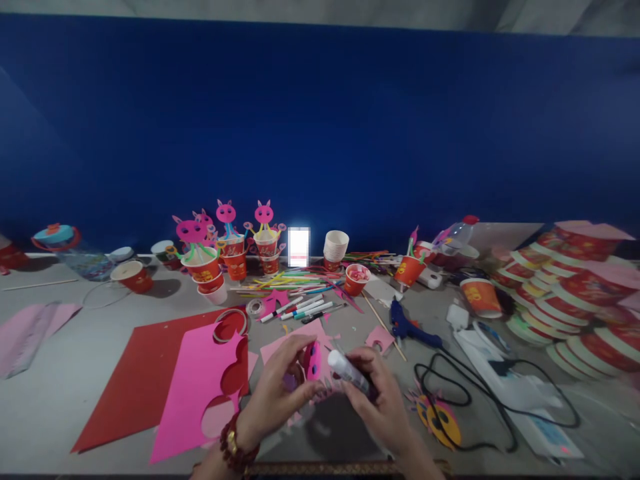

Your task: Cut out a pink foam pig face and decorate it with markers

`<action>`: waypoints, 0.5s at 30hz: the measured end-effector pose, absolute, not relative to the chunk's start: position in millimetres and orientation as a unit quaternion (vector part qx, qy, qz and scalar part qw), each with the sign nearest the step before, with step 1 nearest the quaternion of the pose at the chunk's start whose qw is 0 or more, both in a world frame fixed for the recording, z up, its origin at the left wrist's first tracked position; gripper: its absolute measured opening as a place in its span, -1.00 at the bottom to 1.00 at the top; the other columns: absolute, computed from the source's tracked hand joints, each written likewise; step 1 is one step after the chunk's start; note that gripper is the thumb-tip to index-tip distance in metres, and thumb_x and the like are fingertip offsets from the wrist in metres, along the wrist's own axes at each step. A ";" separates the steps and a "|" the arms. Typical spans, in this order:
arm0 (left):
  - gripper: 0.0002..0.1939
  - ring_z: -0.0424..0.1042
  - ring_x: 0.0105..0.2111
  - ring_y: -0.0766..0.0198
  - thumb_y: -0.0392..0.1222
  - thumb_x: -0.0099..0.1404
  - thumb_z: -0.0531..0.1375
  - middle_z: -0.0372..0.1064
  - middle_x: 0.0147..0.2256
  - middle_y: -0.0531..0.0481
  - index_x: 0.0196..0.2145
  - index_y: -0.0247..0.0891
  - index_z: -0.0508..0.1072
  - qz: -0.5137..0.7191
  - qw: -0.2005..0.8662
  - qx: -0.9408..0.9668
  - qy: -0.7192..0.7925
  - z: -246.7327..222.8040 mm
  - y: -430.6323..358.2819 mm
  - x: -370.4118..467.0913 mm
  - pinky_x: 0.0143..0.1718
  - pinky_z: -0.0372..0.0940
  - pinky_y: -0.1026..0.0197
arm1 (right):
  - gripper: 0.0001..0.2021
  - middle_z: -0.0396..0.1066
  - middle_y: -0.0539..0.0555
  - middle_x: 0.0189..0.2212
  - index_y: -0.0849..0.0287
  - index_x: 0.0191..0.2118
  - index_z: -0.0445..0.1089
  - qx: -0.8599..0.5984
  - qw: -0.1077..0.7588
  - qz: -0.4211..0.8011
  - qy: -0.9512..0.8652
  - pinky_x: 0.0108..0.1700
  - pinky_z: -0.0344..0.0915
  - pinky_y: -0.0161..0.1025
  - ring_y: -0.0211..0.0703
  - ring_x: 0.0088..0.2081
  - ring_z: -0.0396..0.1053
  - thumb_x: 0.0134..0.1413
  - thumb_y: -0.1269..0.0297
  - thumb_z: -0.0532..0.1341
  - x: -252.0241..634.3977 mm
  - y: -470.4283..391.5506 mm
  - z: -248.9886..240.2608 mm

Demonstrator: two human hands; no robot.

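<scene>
In front of me, my left hand (285, 383) grips a pink paper face cutout (313, 361) with dark eye spots, turned edge-on between thumb and fingers. Close beside it, my right hand (377, 390) is wrapped round a white tube that looks like a glue stick (349, 371), its white end tilted up toward the cutout. A small gap seems to separate the two. Under both hands lie pink paper scraps (295, 337). Left of them rests a bright pink sheet (187, 387) with round holes cut out, partly over a red sheet (125, 380).
Paper cups with pink animal figures (192, 231) stand at the back left. Markers (305, 309) lie mid-table. To the right are a blue glue gun (410, 327), a looping black cord (463, 373), a white power strip (500, 367) and stacked red paper bowls (560, 293).
</scene>
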State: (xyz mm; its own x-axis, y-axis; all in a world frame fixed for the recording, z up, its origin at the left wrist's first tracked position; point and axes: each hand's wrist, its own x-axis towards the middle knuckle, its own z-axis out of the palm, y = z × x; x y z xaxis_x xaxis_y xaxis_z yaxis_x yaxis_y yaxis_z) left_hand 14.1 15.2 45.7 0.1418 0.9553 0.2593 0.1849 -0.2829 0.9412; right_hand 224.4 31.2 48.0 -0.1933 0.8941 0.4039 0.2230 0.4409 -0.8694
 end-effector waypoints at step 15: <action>-0.61 0.25 -0.64 0.39 -0.04 0.46 -0.02 0.39 -0.53 0.03 -0.02 -0.35 0.46 0.505 0.502 0.521 0.471 33.3 18.9 28.5 -0.60 0.16 0.36 | -0.80 0.43 0.08 -0.30 0.11 -0.12 0.34 -0.399 0.519 0.188 -0.733 -0.29 0.41 -0.26 -0.11 -0.30 0.46 0.10 0.41 0.21 220.1 28.4 60.8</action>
State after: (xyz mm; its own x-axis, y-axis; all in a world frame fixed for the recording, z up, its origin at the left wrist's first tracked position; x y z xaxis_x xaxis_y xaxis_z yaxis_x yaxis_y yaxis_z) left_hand 28.5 18.9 33.3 0.0462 0.9975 0.0532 -0.0165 -0.0525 0.9985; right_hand 220.1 28.4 60.8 -0.1444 0.7789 0.6103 0.3897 0.6117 -0.6884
